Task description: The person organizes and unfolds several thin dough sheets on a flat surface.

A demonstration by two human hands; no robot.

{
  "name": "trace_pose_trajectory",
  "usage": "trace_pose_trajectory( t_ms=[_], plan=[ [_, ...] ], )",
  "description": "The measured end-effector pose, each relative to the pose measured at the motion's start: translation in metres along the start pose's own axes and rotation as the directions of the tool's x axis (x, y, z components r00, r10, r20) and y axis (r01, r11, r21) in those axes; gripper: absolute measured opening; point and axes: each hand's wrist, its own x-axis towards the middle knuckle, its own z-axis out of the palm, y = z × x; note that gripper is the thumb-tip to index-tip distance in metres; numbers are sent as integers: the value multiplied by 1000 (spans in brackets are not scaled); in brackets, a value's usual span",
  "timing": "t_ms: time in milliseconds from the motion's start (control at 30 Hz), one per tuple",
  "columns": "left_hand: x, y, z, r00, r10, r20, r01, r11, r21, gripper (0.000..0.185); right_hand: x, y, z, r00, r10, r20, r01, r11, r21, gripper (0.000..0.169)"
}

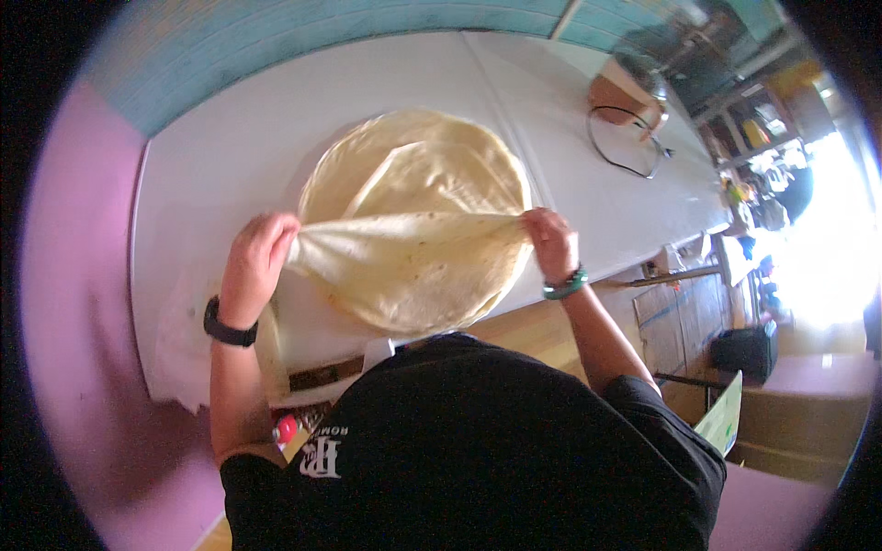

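Note:
Before me on the white table lies a stack of large, round, thin flatbreads (427,172), pale yellow with folds and creases in it. My left hand (258,255) pinches the left side of the top flatbread (413,258), and my right hand (551,241) pinches its right side. Between the two hands its far edge is drawn nearly straight, with gathers near my left fingers. Its near part, speckled with small brown spots, lies over the near half of the stack. How many layers are below cannot be told.
A brown and silver appliance (623,93) with a looped black cable (592,138) stands on the white table (227,158) at the back right. A pink wall (83,241) borders the left side, a teal wall (275,62) the back. Shelves with goods are at the far right.

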Motion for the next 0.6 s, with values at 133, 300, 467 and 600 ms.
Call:
trace_pose_trajectory(
  t_ms=[133, 300, 467, 600],
  plan=[
    [4, 2, -17, 996, -56, -75, 51, 997, -57, 6, 18, -29, -28, 990, 142, -5, -140, 985, 102, 8],
    [23, 7, -35, 973, -134, -189, 101, 979, -175, 5, 51, -47, -53, 992, 109, -69, -104, 991, 81, 9],
    [45, 1, -62, 905, 26, -424, -92, 987, -135, 7, 85, -43, -91, 950, 63, -305, -26, 992, 123, 9],
    [51, 9, -77, 853, 105, -511, -158, 986, -61, 10, 97, -56, -114, 901, -166, -401, 167, 985, -33, 8]
  ],
)
